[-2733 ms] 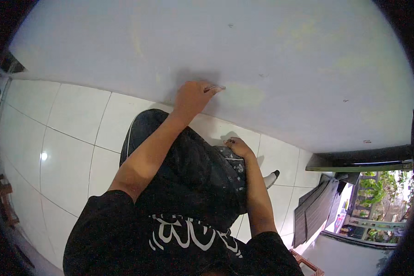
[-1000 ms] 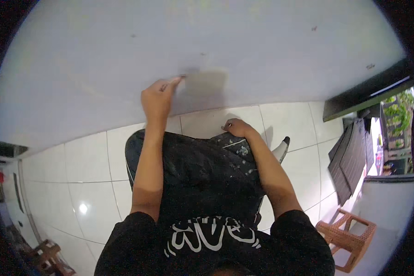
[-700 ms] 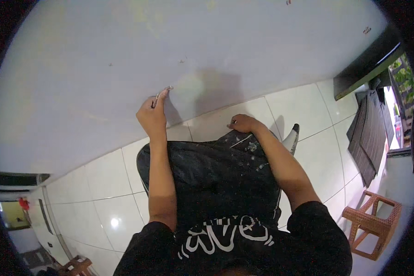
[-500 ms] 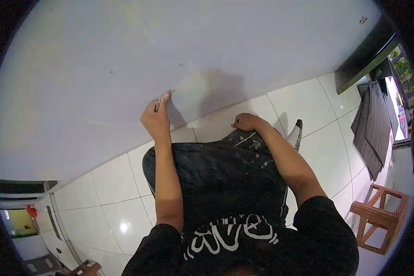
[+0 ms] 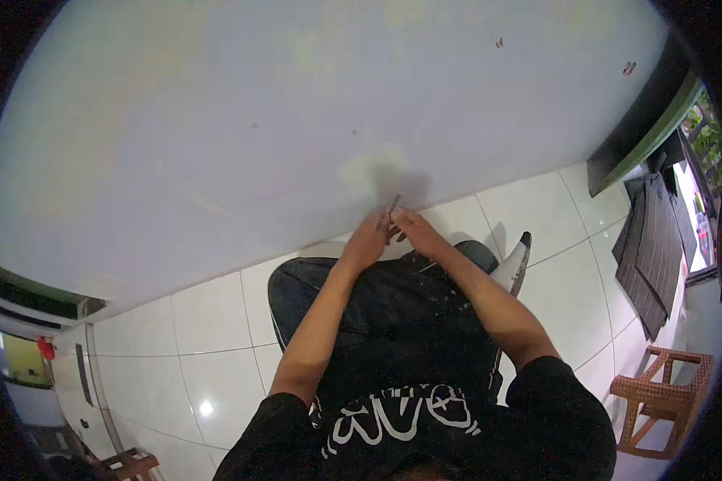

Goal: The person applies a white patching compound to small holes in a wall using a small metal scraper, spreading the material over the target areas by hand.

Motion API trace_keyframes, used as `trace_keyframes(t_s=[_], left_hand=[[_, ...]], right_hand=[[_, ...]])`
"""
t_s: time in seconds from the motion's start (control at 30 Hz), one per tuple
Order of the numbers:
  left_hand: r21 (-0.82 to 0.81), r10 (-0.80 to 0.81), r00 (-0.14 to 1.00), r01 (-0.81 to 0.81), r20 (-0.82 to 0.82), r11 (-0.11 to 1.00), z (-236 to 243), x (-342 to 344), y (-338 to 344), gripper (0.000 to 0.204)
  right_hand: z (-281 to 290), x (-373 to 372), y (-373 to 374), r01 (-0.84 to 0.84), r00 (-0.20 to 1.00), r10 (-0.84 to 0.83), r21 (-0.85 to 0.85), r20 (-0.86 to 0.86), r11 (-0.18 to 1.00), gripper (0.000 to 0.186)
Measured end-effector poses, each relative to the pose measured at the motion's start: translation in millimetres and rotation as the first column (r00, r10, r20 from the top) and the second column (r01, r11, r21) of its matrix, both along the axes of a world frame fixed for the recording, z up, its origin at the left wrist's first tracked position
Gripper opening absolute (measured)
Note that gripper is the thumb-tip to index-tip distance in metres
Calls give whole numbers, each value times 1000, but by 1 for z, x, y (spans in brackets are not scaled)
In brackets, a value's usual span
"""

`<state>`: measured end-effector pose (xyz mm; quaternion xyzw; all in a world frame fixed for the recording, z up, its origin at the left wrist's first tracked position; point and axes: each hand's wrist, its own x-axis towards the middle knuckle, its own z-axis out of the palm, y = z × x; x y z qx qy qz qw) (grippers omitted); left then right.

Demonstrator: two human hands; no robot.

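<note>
Both of my hands meet in front of the wall (image 5: 297,152), low down and above my lap. My left hand (image 5: 367,242) is closed around a small, thin greyish stick-like piece (image 5: 394,202), whose upper end points toward the wall. My right hand (image 5: 419,234) is brought up against it, thumb and fingers pinched at the same piece. The fingers overlap, so the lower end of the piece is hidden. A pale patch (image 5: 375,170) marks the wall just beyond the hands.
White floor tiles (image 5: 208,313) run along the wall's foot. Right of my knee lies a long white object with a black tip (image 5: 520,260). Farther right are grey-brown ribbed sheets (image 5: 646,248) and a brown woven stool (image 5: 664,397). A dark door frame (image 5: 646,132) stands at the wall's right end.
My left hand has come away from the wall, moving right and down with the thin piece. My right hand has left my knee and joined it.
</note>
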<state>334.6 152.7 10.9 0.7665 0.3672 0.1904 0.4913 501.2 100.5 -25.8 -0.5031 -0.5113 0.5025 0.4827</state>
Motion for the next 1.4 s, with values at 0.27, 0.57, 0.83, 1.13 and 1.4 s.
trace_keyframes(t_s=[0.27, 0.57, 0.83, 1.13, 1.4], left_hand=[[-18, -59, 976, 64, 209, 998, 5, 8, -18, 22], [360, 16, 979, 60, -203, 931, 14, -10, -35, 37], [440, 200, 967, -112, -158, 891, 12, -35, -23, 36], [446, 163, 964, -53, -210, 893, -6, -41, 31, 38], [79, -187, 770, 293, -610, 953, -74, -30, 40, 49]], right_hand=[[3, 19, -10, 106, 907, -184, 215, 380, 971, 35], [8, 24, -21, 243, 949, -258, 101, 182, 965, 32], [44, 14, 8, 298, 790, -441, 363, 426, 883, 32], [87, -28, 69, 255, 697, -589, 626, 409, 737, 46], [51, -30, 72, 201, 672, -563, 613, 481, 764, 41]])
